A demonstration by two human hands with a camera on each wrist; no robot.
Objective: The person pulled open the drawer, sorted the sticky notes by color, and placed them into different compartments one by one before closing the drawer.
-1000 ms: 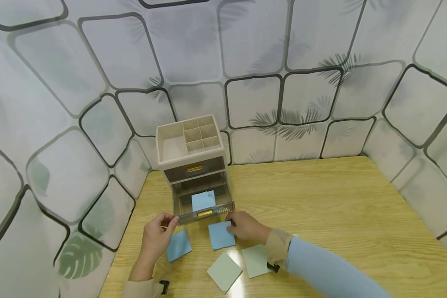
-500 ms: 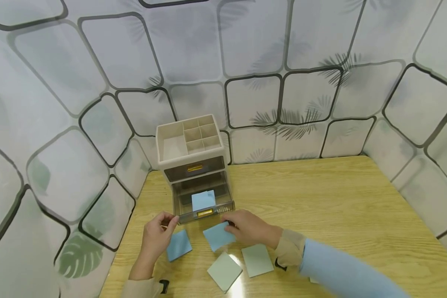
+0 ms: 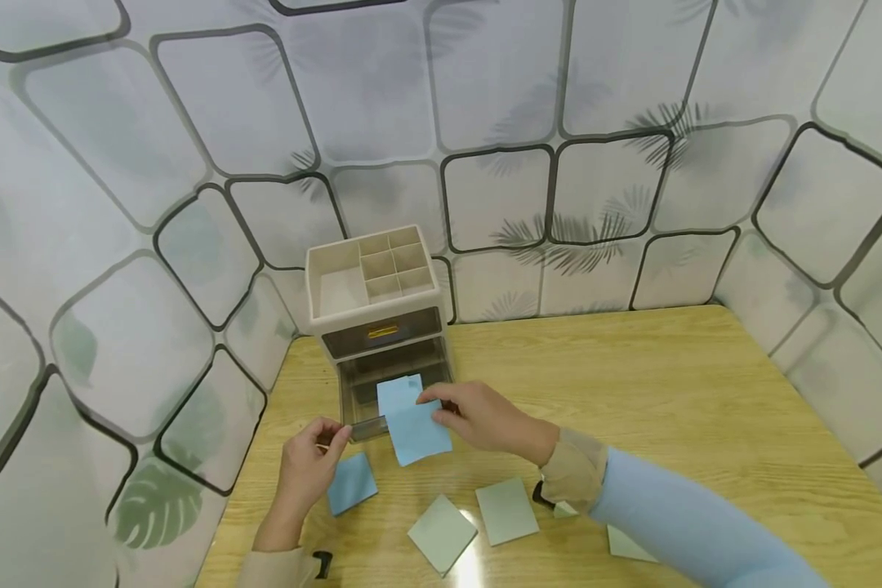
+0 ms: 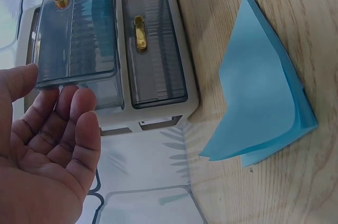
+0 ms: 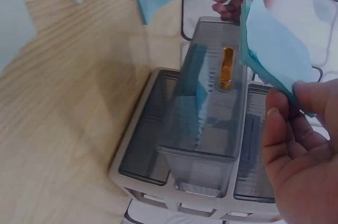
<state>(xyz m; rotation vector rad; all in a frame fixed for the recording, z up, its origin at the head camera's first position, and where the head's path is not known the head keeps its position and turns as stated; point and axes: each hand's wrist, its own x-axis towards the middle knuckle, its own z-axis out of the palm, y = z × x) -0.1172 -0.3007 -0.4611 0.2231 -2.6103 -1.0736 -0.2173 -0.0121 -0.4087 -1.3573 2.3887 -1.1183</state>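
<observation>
since the earlier frame: right grip (image 3: 478,416) and its held blue pad (image 3: 417,434) have shifted up and forward, from the worktop (image 3: 632,392) just in front of the open drawer (image 3: 358,400) to over its front edge. left grip and drawer unmoved.

left to right:
- left grip (image 3: 305,465): at the drawer's left front corner, thumb on one side, fingers loosely curled on the other; a light hold on the drawer.
- second blue pad (image 3: 352,483): on the worktop just beside the left grip, which is the nearer of the two.
- organiser (image 3: 378,311): open drawer sits directly below a closed top drawer (image 3: 412,328).
- drawer blue square (image 3: 393,395): inside the open drawer, left of and beyond the right grip.
- right grip: narrow, thumb and fingers pinching the held pad by one edge. pad extends left and toward the wearer; near square, no clear long axis. key relation, as judged: drawer interior lies left and beyond the pinch.

count: blue, one held, one on worktop, at least one in drawer. green squares (image 3: 443,535), two whole; further slivers by the right sleeve (image 3: 654,506), cannot tell whether one or two.
</observation>
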